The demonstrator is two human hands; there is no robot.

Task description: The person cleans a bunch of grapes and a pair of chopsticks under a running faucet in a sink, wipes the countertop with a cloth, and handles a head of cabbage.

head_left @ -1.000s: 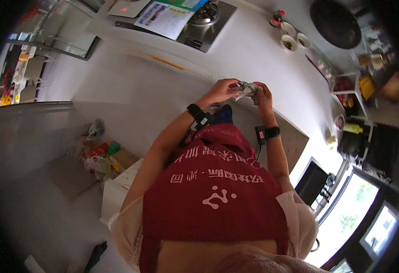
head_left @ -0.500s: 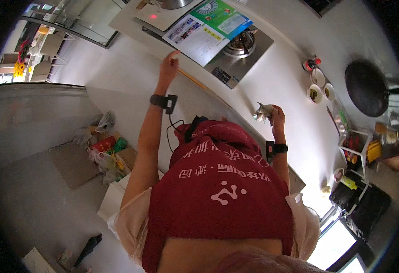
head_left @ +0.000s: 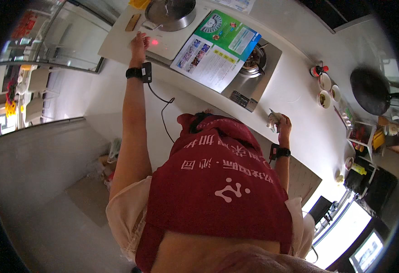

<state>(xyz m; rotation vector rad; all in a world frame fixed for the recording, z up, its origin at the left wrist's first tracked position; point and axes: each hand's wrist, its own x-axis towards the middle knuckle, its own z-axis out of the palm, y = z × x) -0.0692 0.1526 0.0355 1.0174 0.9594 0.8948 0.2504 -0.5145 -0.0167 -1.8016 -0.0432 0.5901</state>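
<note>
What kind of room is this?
It looks like a kitchen. There's a pot at the top, a stove burner partly hidden by a colourful leaflet, and a big black pan on the right.

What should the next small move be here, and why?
Probably a short shift of the left hand toward the red light on the white cooktop: that hand is just beside the light, holding nothing visible, whereas the right hand grips a crumpled cloth.
</note>
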